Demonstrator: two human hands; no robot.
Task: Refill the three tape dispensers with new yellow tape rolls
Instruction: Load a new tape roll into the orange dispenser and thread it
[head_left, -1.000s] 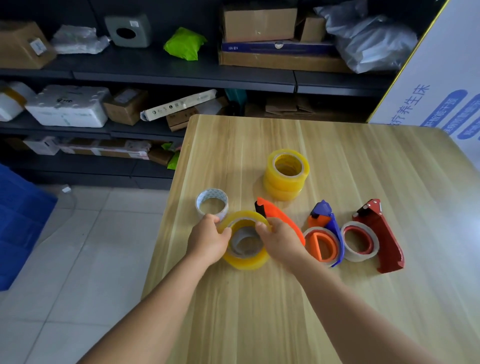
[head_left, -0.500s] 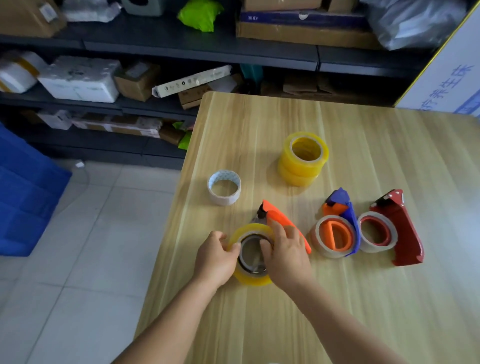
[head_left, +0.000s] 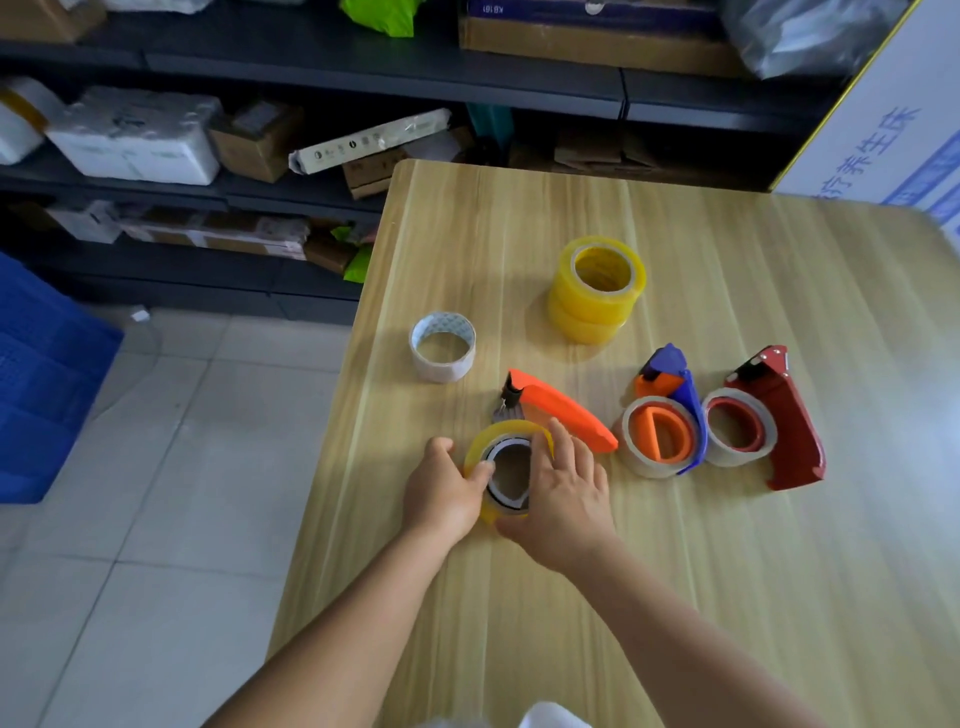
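A yellow tape roll (head_left: 501, 435) sits on the hub of the orange dispenser (head_left: 563, 406) near the table's left front. My left hand (head_left: 441, 493) grips the roll's left side. My right hand (head_left: 563, 493) presses on its right side and covers part of the dispenser. Two stacked yellow tape rolls (head_left: 595, 291) stand farther back. To the right lie the blue-and-orange dispenser (head_left: 670, 415) and the dark red dispenser (head_left: 779, 415), each holding a nearly used-up whitish roll.
An empty whitish tape core (head_left: 442, 347) stands near the left edge of the wooden table (head_left: 675, 571). Dark shelves (head_left: 311, 67) with boxes and packages run behind. A blue crate (head_left: 41, 379) is on the tiled floor at left. A white printed board (head_left: 893, 130) leans at back right.
Both hands and the yellow roll have stayed on the orange dispenser; my right hand has shifted to lie more over the roll's right side. The camera has tilted down and moved closer.
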